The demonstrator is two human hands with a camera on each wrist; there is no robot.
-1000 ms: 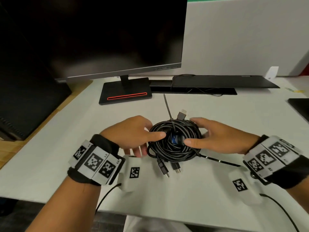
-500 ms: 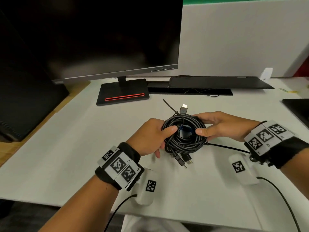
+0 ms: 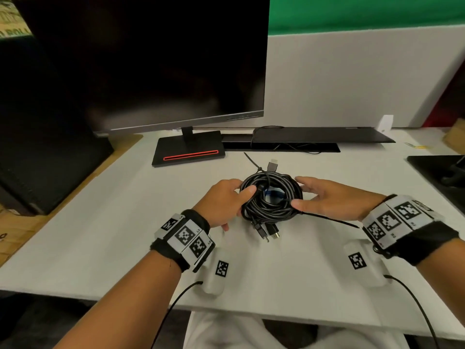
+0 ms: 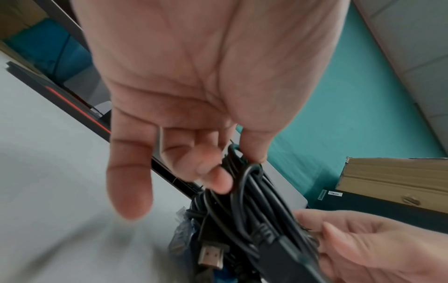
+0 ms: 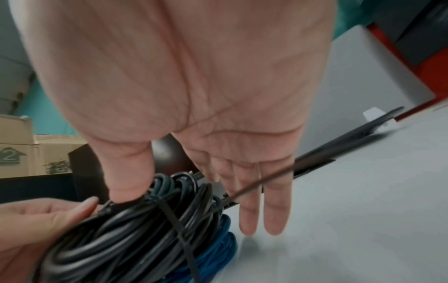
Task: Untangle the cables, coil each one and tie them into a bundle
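A coiled bundle of black cables [image 3: 271,200] sits between both hands just above the white table [image 3: 100,222]. A blue cable [image 3: 274,195] shows inside the coil. A black cable tie [image 5: 179,229] wraps the coil, and its tail [image 3: 251,161] sticks out at the far side. An HDMI plug [image 3: 273,166] points away from me; more plugs [image 3: 266,231] hang at the near side. My left hand [image 3: 241,197] pinches the coil's left rim between thumb and fingertips [image 4: 215,181]. My right hand [image 3: 302,192] holds the right rim, thumb [image 5: 126,183] on the near side and fingers over the far side.
A dark monitor [image 3: 151,59] on a black base [image 3: 188,153] stands behind the bundle. A flat black device [image 3: 322,136] lies along the back wall. Another black object [image 3: 440,172] sits at the right edge. A thin black strand [image 3: 327,219] runs from the bundle toward my right wrist.
My left hand has come in from the left and its thumb now lies over the coil's rim. The right hand's fingers have loosened and spread a little. The bundle stays between both hands.
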